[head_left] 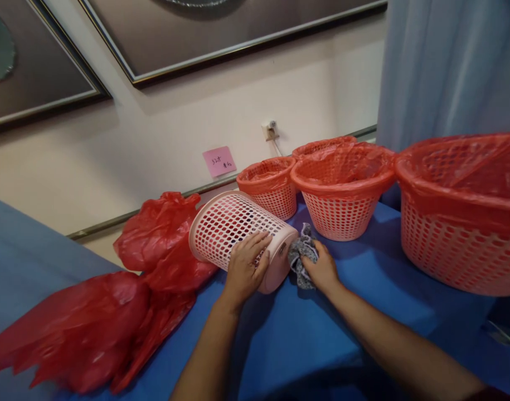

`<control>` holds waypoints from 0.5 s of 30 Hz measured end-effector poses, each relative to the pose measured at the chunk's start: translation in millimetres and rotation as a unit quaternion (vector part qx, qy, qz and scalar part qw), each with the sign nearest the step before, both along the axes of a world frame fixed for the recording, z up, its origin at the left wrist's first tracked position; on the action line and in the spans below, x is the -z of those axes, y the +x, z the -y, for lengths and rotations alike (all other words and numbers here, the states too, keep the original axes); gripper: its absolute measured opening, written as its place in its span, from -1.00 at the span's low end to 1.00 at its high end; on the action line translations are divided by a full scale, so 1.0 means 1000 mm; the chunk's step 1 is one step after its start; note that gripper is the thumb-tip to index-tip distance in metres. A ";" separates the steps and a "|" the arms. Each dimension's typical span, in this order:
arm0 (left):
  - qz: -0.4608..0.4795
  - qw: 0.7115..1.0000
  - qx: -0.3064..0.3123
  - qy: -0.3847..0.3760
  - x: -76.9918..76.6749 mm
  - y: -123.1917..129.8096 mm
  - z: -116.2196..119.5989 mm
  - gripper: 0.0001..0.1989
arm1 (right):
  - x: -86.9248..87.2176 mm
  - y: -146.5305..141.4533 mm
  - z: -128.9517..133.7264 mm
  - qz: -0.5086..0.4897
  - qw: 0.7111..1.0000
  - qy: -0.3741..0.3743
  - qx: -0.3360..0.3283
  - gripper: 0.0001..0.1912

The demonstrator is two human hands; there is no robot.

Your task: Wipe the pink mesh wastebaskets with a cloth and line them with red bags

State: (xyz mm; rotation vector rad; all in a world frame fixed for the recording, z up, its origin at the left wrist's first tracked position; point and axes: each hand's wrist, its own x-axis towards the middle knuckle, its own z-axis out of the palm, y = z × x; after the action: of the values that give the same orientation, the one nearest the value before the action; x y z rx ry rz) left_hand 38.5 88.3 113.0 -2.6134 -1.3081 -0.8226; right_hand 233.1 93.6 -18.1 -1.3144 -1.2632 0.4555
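A pale pink perforated plastic basket [233, 228] lies tipped on its side, its solid base turned toward the right. My left hand [248, 266] rests on its side near the base, fingers stretched out and thumb apart. In my right hand [321, 267] a bunched grey cloth [303, 259] is gripped, close against the base; whether it touches cannot be told. Left of the basket, crumpled red plastic bags [154, 245] spread over the blue-covered table [296, 340], partly behind the basket's rim.
Several pink baskets lined with red bags stand right and behind: a small one [275, 195], a medium one [340, 211] and a large one [459, 239]. A pink note [219, 161] and a socket [270, 131] are on the wall. Blue curtain [447, 72] hangs at right.
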 end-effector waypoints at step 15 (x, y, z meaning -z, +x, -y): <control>0.001 1.000 -0.001 0.008 -0.005 0.007 -0.004 -0.67 | 0.016 -0.011 -0.008 -0.078 0.986 -0.110 -0.094 -0.71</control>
State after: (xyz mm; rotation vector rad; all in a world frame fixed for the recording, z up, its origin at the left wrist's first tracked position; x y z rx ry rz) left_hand 45.3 92.5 118.5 -2.5995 -1.2991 -0.8322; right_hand 221.7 101.1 -33.9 -1.3198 -1.2351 0.8360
